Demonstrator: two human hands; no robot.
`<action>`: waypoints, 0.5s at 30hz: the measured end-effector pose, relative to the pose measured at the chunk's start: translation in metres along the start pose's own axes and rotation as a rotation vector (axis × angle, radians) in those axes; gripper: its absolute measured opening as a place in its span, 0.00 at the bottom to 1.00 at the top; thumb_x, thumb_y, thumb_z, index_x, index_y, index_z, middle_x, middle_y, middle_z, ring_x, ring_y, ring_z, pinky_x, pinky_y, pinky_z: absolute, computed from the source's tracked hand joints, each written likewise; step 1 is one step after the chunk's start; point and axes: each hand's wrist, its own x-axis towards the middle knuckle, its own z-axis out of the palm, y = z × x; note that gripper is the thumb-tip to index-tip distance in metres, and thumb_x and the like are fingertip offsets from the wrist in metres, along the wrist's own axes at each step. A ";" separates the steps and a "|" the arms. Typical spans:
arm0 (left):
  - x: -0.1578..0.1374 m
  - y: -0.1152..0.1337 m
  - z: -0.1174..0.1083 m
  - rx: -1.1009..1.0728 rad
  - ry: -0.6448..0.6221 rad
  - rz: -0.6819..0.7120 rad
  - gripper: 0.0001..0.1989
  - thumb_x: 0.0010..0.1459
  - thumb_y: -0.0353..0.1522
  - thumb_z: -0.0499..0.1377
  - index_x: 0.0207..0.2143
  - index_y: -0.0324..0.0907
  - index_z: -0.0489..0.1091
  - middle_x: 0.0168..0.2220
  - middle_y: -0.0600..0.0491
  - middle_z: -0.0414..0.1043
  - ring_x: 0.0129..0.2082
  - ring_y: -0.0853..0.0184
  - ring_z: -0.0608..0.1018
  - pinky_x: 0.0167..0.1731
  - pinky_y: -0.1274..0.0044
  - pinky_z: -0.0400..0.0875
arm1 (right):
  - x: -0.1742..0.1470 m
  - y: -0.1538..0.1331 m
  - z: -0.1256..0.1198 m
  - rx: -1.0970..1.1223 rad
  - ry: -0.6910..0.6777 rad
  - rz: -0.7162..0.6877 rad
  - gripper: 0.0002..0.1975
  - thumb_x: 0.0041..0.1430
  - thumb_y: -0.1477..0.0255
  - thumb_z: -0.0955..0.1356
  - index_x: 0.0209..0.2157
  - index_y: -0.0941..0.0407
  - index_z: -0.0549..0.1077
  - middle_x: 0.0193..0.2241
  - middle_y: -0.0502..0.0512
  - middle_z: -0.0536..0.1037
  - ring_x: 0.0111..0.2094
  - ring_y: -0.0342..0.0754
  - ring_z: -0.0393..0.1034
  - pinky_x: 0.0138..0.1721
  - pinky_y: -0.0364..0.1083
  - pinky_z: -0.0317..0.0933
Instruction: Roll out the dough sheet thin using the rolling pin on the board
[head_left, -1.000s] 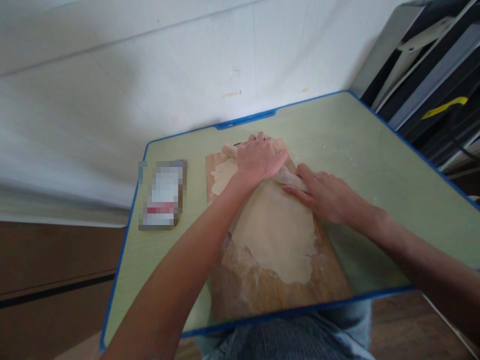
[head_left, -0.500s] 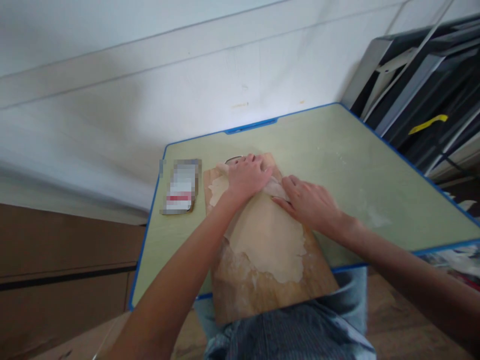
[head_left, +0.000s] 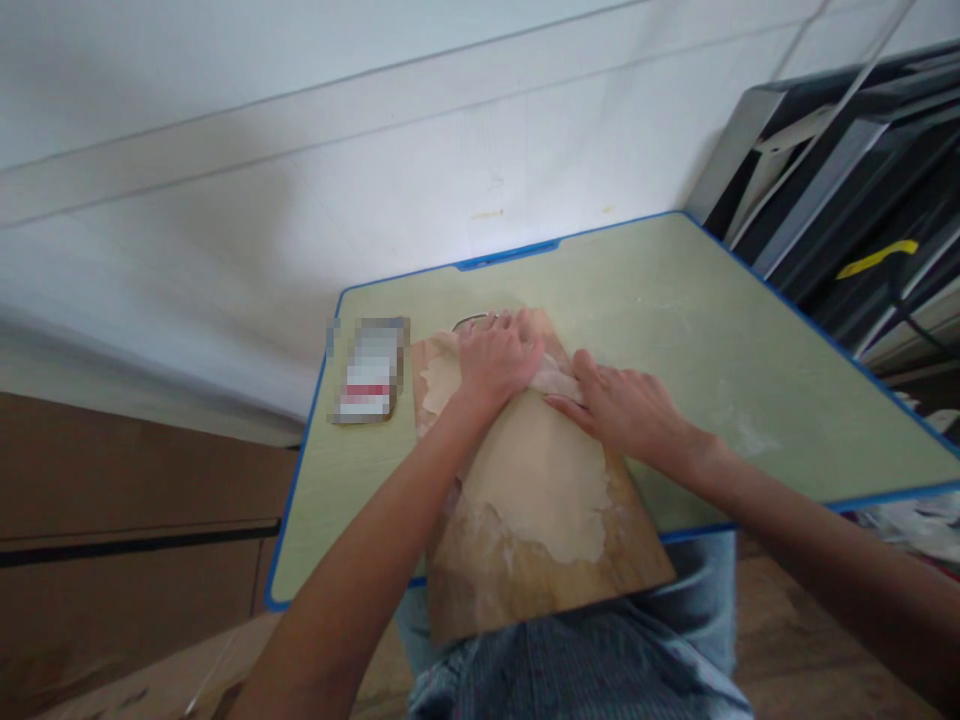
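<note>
A thin sheet of pale dough (head_left: 536, 465) with a ragged edge lies on a floury wooden board (head_left: 517, 590). Across its far part runs a pale dough roll (head_left: 553, 380), turned up from the sheet; whether a rolling pin is inside it is hidden. My left hand (head_left: 499, 355) presses over the middle of the roll, fingers bent across its far side. At the roll's right end, my right hand (head_left: 626, 405) is closed around it, with the thumb side toward the roll. A dark curved rim shows just beyond my left fingers, mostly covered.
The board rests on a pale green table (head_left: 697, 330) with a blue edge and overhangs its near side toward my lap. A blurred-out phone-like object (head_left: 370, 370) lies left of the board. A white wall stands behind; dark flat panels (head_left: 847, 190) lean at the right.
The view has shifted slightly. Both hands stay on the roll in nearly the same place, with the left fingers a little more bent over it.
</note>
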 end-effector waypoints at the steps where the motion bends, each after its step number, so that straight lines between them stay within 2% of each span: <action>1: 0.005 0.002 0.000 0.002 -0.006 -0.009 0.22 0.64 0.38 0.43 0.55 0.41 0.65 0.53 0.47 0.71 0.54 0.58 0.70 0.54 0.64 0.59 | 0.002 0.003 0.001 0.008 -0.008 -0.008 0.29 0.65 0.54 0.53 0.54 0.63 0.59 0.39 0.65 0.78 0.36 0.58 0.75 0.27 0.47 0.60; 7: 0.021 0.004 0.003 -0.028 -0.052 -0.050 0.24 0.64 0.41 0.43 0.58 0.42 0.62 0.53 0.48 0.71 0.53 0.61 0.71 0.53 0.68 0.60 | 0.012 0.014 0.004 0.103 -0.045 -0.079 0.29 0.65 0.55 0.53 0.55 0.63 0.56 0.38 0.66 0.78 0.38 0.58 0.74 0.30 0.48 0.60; 15: 0.041 0.007 0.006 -0.058 -0.136 -0.081 0.24 0.63 0.42 0.43 0.55 0.45 0.65 0.49 0.49 0.73 0.49 0.60 0.74 0.51 0.67 0.63 | 0.024 0.029 0.007 0.381 -0.014 -0.139 0.17 0.62 0.60 0.60 0.44 0.59 0.63 0.33 0.60 0.76 0.31 0.52 0.71 0.28 0.45 0.55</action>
